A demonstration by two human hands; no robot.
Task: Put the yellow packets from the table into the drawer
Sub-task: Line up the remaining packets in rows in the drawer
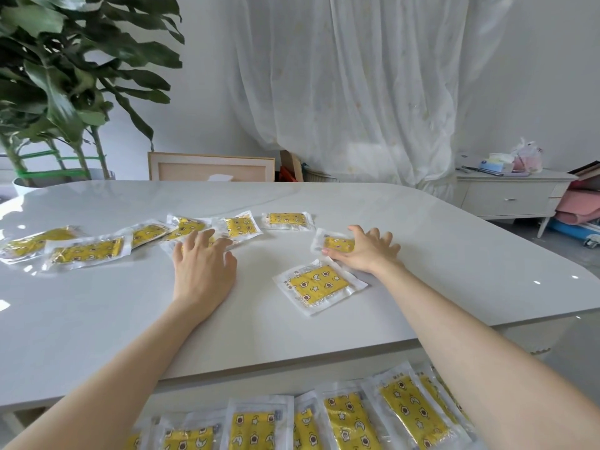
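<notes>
Yellow packets [339, 244] touched by left hand [203, 271], right hand [365, 254], fingers [196, 240] spread

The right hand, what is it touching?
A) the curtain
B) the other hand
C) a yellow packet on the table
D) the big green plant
C: the right hand lies with its fingers spread on a yellow packet that sits on the white table.
</notes>
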